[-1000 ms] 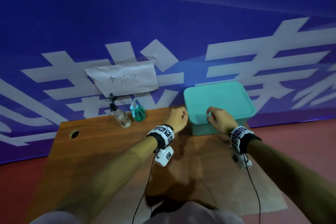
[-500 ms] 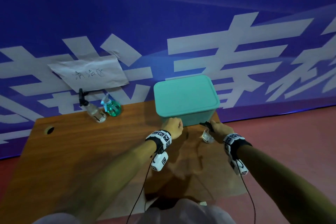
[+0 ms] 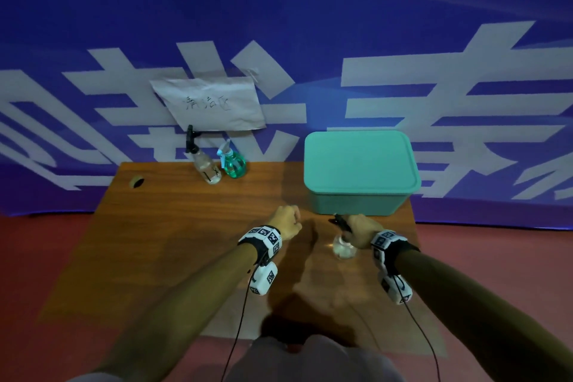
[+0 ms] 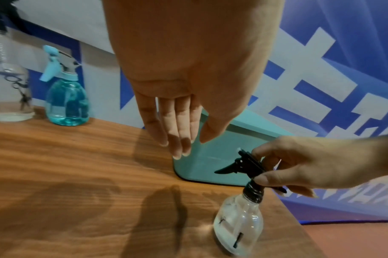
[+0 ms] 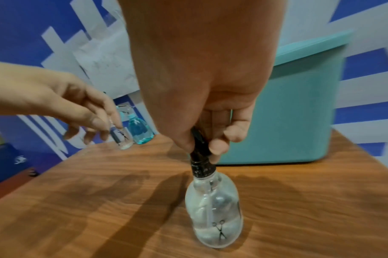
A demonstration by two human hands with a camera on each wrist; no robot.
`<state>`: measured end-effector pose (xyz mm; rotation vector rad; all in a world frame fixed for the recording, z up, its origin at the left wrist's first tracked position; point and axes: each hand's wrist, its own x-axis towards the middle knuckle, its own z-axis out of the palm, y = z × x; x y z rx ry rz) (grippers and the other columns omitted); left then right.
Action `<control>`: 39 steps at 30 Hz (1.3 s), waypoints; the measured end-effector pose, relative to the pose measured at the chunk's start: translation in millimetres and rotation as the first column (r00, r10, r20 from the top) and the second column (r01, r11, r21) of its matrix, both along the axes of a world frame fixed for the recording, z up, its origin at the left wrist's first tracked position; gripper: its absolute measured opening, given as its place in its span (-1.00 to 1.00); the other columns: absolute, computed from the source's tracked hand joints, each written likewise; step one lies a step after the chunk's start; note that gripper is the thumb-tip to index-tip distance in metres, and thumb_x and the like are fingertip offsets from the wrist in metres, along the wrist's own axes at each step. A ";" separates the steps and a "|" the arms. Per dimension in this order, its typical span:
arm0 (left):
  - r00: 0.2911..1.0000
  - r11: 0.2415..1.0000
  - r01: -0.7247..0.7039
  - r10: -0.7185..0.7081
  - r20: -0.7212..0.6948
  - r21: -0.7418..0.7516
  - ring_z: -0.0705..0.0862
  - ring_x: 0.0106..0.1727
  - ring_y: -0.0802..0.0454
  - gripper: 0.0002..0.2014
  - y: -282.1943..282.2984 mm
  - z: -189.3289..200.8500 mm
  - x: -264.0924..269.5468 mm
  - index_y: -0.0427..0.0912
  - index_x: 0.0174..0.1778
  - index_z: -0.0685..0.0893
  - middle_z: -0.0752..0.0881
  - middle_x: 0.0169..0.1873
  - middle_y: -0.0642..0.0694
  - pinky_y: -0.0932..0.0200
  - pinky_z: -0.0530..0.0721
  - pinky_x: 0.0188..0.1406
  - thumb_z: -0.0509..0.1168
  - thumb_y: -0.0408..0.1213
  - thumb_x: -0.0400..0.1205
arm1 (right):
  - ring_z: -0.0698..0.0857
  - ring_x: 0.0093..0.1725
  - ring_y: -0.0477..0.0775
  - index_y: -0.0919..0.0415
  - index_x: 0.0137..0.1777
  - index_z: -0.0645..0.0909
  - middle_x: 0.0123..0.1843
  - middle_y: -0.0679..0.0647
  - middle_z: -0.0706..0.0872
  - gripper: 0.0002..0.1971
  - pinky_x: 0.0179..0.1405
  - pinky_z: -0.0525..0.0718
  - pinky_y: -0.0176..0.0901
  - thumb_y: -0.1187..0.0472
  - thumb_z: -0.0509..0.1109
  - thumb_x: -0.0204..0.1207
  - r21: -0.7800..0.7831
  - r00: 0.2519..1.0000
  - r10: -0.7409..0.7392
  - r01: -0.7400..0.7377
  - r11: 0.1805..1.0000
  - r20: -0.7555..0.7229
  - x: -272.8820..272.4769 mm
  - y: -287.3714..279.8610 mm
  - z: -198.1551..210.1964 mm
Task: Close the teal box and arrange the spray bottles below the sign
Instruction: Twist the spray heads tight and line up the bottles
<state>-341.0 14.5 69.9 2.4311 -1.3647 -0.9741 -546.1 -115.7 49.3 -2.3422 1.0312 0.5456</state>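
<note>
From the head view, a wooden table (image 3: 192, 242) stands against a blue banner wall (image 3: 279, 9) with large white characters; red floor (image 3: 46, 242) lies around it. A paper sign (image 3: 214, 102) hangs on the wall at 11 o'clock. Just below it stand a clear bottle with a black sprayer (image 3: 206, 164) and, just beside it on its right, a blue spray bottle (image 3: 234, 161). The teal box (image 3: 359, 174), lid on, sits at 1 o'clock at the table's far right. The right hand (image 3: 359, 231) grips the black sprayer head of a third clear spray bottle (image 3: 342, 250), standing on the table just in front of the box. The left hand (image 3: 285, 223) hovers at 12 o'clock, holding nothing.

In the left wrist view, the left hand (image 4: 188, 78) has its fingers (image 4: 177, 127) straight and together, empty, above the wood. At 4 o'clock the right hand (image 4: 310, 165) pinches the third bottle's (image 4: 238, 228) trigger head.

In the right wrist view, the right hand (image 5: 202, 78) curls around the black neck of the third bottle (image 5: 215, 214), upright on the table (image 5: 78, 209). The teal box (image 5: 283, 113) stands at 2 o'clock, the left hand (image 5: 56, 101) at 9 o'clock with loosely bent fingers.
</note>
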 end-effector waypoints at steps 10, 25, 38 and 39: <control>0.993 0.999 -0.007 0.013 -0.120 0.050 0.62 0.40 -0.20 -0.28 26.1 -7.1 117.8 0.13 0.73 0.29 0.56 0.46 -0.17 -0.12 0.59 0.45 0.39 -0.12 0.64 | 0.80 0.00 0.33 0.12 0.16 0.65 -0.01 0.20 0.80 -0.65 -0.11 0.77 0.10 -0.09 0.31 0.54 -0.055 0.984 0.080 -0.072 0.996 0.161 175.4 40.1 24.5; 0.984 0.994 -0.049 0.065 -0.164 0.100 0.38 0.68 -0.19 -0.12 -14.7 -45.9 243.4 0.00 0.81 0.05 0.35 0.68 -0.24 -0.11 0.41 0.64 0.42 -0.24 0.64 | 0.76 0.09 0.35 0.27 0.17 0.68 0.11 0.25 0.77 -0.70 -0.01 0.72 0.07 0.04 0.35 0.64 -0.112 0.976 -0.163 0.179 0.977 0.143 309.7 -12.1 21.3; 0.985 0.997 -0.036 0.046 -0.164 0.065 0.72 0.16 -0.23 -0.21 -75.7 -74.9 263.2 -0.01 0.68 0.24 0.68 0.24 -0.17 -0.07 0.75 0.20 0.42 -0.27 0.53 | 0.73 -0.03 0.27 0.04 0.17 0.54 -0.01 0.11 0.72 -0.82 -0.12 0.61 -0.03 0.04 0.27 0.65 -0.076 0.975 -0.045 0.063 0.995 0.219 370.9 -54.9 -13.3; 0.985 0.997 -0.038 0.049 -0.163 0.069 0.73 0.17 -0.23 -0.18 -77.5 -77.0 265.3 0.00 0.70 0.20 0.69 0.26 -0.17 -0.09 0.76 0.21 0.42 -0.26 0.53 | 0.73 -0.04 0.26 0.03 0.16 0.52 -0.03 0.10 0.71 -0.85 -0.12 0.62 -0.02 0.04 0.26 0.66 -0.081 0.974 -0.033 0.052 0.995 0.224 375.3 -57.0 -15.4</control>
